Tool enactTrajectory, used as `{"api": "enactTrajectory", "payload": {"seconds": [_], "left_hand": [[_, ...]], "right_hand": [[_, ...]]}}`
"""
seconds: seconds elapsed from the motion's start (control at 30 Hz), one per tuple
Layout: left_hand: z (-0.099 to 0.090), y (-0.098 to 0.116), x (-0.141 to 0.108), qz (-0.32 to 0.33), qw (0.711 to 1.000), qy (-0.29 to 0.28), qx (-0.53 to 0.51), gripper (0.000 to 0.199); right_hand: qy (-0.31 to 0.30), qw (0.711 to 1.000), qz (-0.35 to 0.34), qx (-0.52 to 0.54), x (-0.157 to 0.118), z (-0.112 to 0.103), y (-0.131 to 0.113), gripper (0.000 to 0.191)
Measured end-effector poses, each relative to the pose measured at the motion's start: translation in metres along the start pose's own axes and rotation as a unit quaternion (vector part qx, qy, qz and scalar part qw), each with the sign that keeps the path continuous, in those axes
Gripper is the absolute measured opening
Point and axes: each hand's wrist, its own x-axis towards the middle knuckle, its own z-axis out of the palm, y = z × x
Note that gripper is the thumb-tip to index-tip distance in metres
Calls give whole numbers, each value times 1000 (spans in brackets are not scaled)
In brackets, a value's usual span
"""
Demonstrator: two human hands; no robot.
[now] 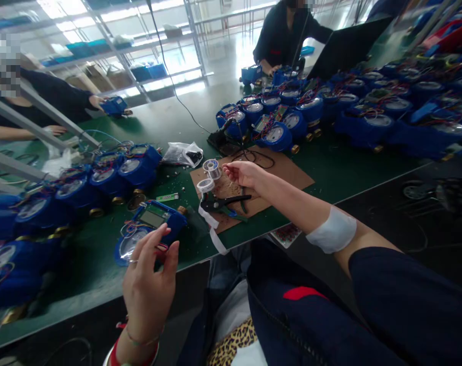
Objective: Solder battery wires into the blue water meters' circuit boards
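A blue water meter (173, 223) with a small display and loose coloured wires lies near the table's front edge. My left hand (149, 279) is over its near side, thumb and fingers apart; a bit of red shows between them, seemingly the meter's wires. My right hand (243, 174) is above the brown cardboard (288, 178), fingertips pinched together; what they hold, if anything, is too small to make out. Just left of those fingertips stands a solder wire spool (214, 170). A white tape roll (205, 185) and black-handled wire strippers (219, 203) lie closer to me.
Rows of blue meters (105, 175) line the left side, and more meters (277, 134) crowd the right. A clear plastic bag (181, 154) and a black cable (267, 160) lie behind the cardboard. Two co-workers sit across the table, one beside a dark screen (349, 46).
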Motion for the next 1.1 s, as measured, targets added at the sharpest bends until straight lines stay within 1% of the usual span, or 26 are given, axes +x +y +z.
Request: {"api": "enactTrajectory", "payload": {"seconds": [0.07, 0.1, 0.13, 0.17, 0.2, 0.23, 0.27, 0.3, 0.37, 0.47, 0.53, 0.63, 0.7, 0.77, 0.87, 0.97, 1.03, 1.07, 1.1], "left_hand": [[-3, 11, -2, 51, 996, 65, 31, 62], [-4, 18, -3, 87, 992, 88, 32, 71], [-4, 26, -3, 132, 986, 96, 25, 76], [-3, 35, -3, 183, 980, 81, 8, 77], [-1, 46, -2, 235, 971, 44, -17, 74], [4, 58, 0, 282, 958, -9, -50, 68], [10, 72, 3, 318, 941, -75, -85, 60], [18, 86, 6, 336, 925, -129, -120, 51], [37, 115, 15, 338, 902, -195, -186, 38], [64, 153, 30, 274, 903, -216, -249, 38], [78, 172, 38, 233, 903, -231, -278, 35], [87, 189, 41, 218, 884, -263, -319, 14], [86, 195, 39, 226, 865, -268, -359, 5], [80, 197, 35, 236, 841, -271, -405, 4], [64, 195, 27, 244, 808, -280, -457, 1], [45, 188, 22, 254, 778, -295, -493, 4], [37, 185, 21, 265, 757, -312, -510, 6], [36, 184, 21, 263, 754, -317, -512, 5], [37, 185, 22, 254, 758, -319, -508, 4]], "right_hand": [[-9, 1000, 0, 14, 0, 4, -1, 23], [-11, 1000, -1, 19, 1, 7, -2, 23], [-11, 1000, -1, 23, 1, 9, -3, 23], [-10, 1000, -3, 27, 2, 11, -4, 23], [-7, 1000, -3, 29, 3, 14, -4, 23], [-3, 1000, -4, 31, 4, 16, -4, 23], [1, 1000, -5, 31, 5, 18, -4, 23], [6, 1000, -5, 31, 7, 21, -4, 23], [16, 1000, -5, 25, 8, 25, -2, 21], [33, 999, -6, 11, 6, 33, 1, 21], [45, 999, -10, 0, 1, 36, 1, 21], [62, 998, -15, -14, -8, 38, 0, 23], [71, 997, -15, -23, -14, 36, -1, 26], [77, 996, -16, -30, -17, 34, -3, 29], [81, 996, -17, -39, -17, 30, -6, 28], [81, 995, -20, -48, -18, 27, -10, 22], [83, 995, -25, -55, -19, 27, -12, 20], [85, 994, -28, -59, -20, 28, -12, 20], [86, 994, -32, -63, -21, 29, -12, 20]]}}
